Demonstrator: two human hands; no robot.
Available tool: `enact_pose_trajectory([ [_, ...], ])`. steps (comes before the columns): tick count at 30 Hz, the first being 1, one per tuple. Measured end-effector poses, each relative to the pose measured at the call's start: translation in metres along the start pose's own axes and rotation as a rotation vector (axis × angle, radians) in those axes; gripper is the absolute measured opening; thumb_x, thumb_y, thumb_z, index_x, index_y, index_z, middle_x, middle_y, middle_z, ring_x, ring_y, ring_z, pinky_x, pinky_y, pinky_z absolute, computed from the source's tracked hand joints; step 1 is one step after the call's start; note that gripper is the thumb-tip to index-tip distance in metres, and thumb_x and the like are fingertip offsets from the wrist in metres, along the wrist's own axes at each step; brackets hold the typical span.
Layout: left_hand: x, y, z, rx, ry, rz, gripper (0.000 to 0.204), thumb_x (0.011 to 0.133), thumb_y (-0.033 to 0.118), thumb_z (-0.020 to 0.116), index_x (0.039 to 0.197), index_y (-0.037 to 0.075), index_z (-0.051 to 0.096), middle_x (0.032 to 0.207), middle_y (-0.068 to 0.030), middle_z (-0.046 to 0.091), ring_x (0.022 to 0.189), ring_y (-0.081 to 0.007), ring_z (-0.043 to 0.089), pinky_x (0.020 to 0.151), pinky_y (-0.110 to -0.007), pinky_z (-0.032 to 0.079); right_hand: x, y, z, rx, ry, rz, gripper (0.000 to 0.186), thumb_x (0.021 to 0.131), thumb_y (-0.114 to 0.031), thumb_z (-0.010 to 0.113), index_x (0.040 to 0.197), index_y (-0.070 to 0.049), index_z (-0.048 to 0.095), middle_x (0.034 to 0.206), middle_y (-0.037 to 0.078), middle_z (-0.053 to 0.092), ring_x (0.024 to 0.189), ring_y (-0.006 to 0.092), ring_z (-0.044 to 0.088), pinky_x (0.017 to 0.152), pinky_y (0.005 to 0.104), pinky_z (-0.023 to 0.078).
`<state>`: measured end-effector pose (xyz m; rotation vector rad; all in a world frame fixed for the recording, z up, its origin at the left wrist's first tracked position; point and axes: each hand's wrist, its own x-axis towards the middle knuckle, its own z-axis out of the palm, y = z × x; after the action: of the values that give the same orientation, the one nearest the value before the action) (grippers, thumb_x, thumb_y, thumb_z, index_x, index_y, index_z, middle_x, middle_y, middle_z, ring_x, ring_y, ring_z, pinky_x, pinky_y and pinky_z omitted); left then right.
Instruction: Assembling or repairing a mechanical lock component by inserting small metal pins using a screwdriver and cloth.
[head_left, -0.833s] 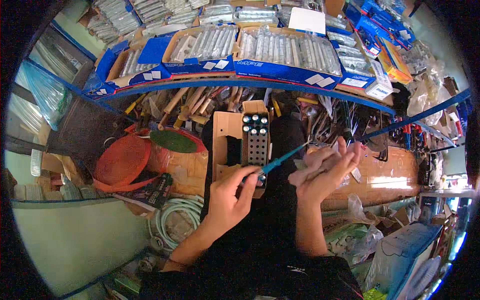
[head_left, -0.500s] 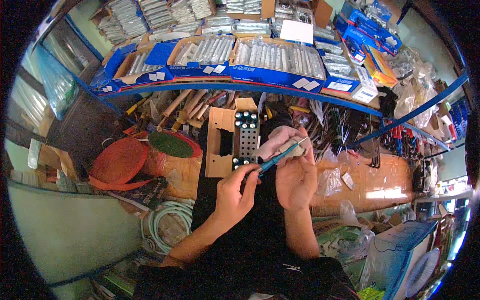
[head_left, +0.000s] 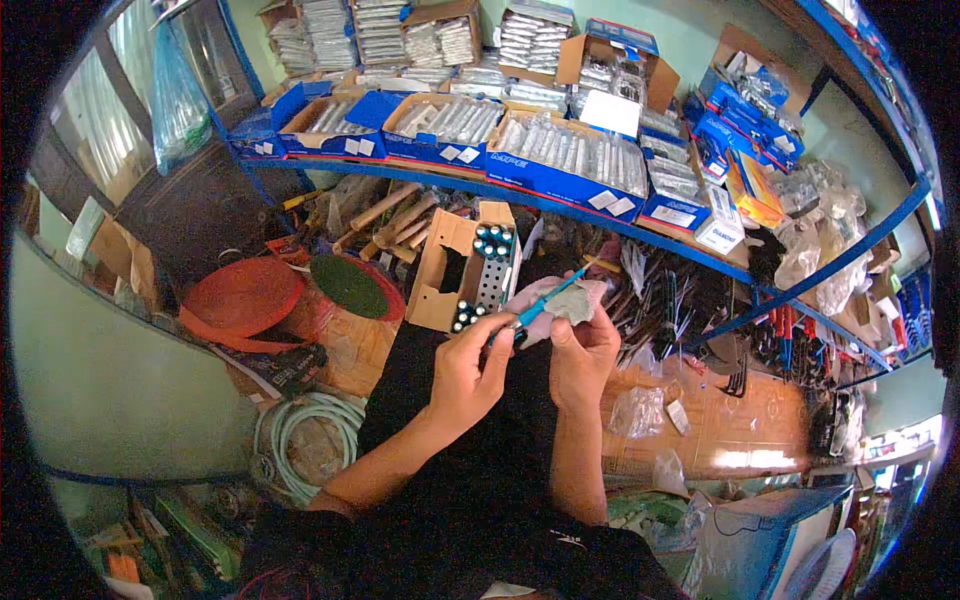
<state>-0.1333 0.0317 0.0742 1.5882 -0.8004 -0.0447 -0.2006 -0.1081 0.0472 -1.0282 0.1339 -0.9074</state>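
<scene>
Gripping a blue-handled screwdriver [head_left: 545,300], the left hand [head_left: 470,365] closes around it beside the right hand [head_left: 585,350] pinching a clear plastic bag [head_left: 570,300].

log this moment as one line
left hand: grips teal-handled screwdriver | right hand: holds small grey part at its tip | behind: open cardboard box of dark cylinders

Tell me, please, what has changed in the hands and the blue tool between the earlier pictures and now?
The right hand, open with spread fingers at first, closed around a small pale piece and drew in beside the left hand. The blue-handled tool stayed in the left hand, its tip now at that piece. The cardboard box of dark capped parts and the red basket did not move.
</scene>
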Motion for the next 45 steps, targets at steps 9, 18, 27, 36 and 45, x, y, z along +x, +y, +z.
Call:
enact_pose_trajectory([
  [9, -0.01, 0.003, 0.011, 0.195, -0.279, 0.175, 0.022, 0.1, 0.007, 0.061, 0.121, 0.0, 0.058, 0.091, -0.0267, 0.069, 0.083, -0.0486, 0.069, 0.066, -0.053, 0.054, -0.005, -0.016, 0.005, -0.107, 0.05, 0.076, 0.028, 0.111, -0.024, 0.055, 0.115, 0.003, 0.062, 0.109, 0.013, 0.07, 0.097, 0.0238, 0.072, 0.087, 0.0375, 0.059],
  [18, -0.013, 0.016, -0.002, 0.092, -0.406, 0.055, 0.023, 0.107, 0.015, 0.05, 0.125, 0.001, 0.054, 0.085, -0.0254, 0.065, 0.079, -0.0487, 0.067, 0.066, -0.049, 0.051, -0.01, -0.029, 0.033, 0.159, 0.081, 0.061, 0.038, 0.11, -0.038, 0.056, 0.102, -0.002, 0.06, 0.086, 0.008, 0.066, 0.078, 0.0211, 0.07, 0.075, 0.0367, 0.057],
  [27, -0.029, 0.006, -0.005, 0.052, -0.586, -0.022, 0.024, 0.11, 0.022, 0.048, 0.11, 0.001, 0.059, 0.079, -0.013, 0.064, 0.072, -0.0274, 0.069, 0.067, -0.04, 0.054, 0.014, -0.085, -0.037, 0.309, 0.171, -0.167, 0.033, 0.108, -0.043, 0.058, 0.113, -0.01, 0.056, 0.095, 0.004, 0.059, 0.081, 0.0176, 0.058, 0.075, 0.0342, 0.048],
  [36, 0.0, 0.016, -0.006, -0.227, -0.15, -0.091, 0.024, 0.112, 0.026, 0.047, 0.112, 0.003, 0.056, 0.077, 0.0, 0.05, 0.067, -0.0087, 0.048, 0.06, -0.028, 0.041, 0.021, -0.054, -0.002, 0.375, 0.21, -0.111, 0.057, 0.111, -0.049, 0.046, 0.148, -0.005, 0.045, 0.108, 0.007, 0.061, 0.097, 0.0221, 0.061, 0.086, 0.0377, 0.054],
  [45, 0.011, 0.011, -0.003, 0.037, -0.367, 0.081, 0.02, 0.103, 0.016, 0.065, 0.118, 0.002, 0.064, 0.102, -0.0126, 0.072, 0.089, -0.0205, 0.071, 0.078, -0.036, 0.054, -0.007, -0.023, 0.025, 0.203, 0.111, 0.016, 0.059, 0.114, -0.041, 0.039, 0.155, 0.001, 0.039, 0.131, 0.011, 0.06, 0.111, 0.0198, 0.061, 0.096, 0.0358, 0.052],
])
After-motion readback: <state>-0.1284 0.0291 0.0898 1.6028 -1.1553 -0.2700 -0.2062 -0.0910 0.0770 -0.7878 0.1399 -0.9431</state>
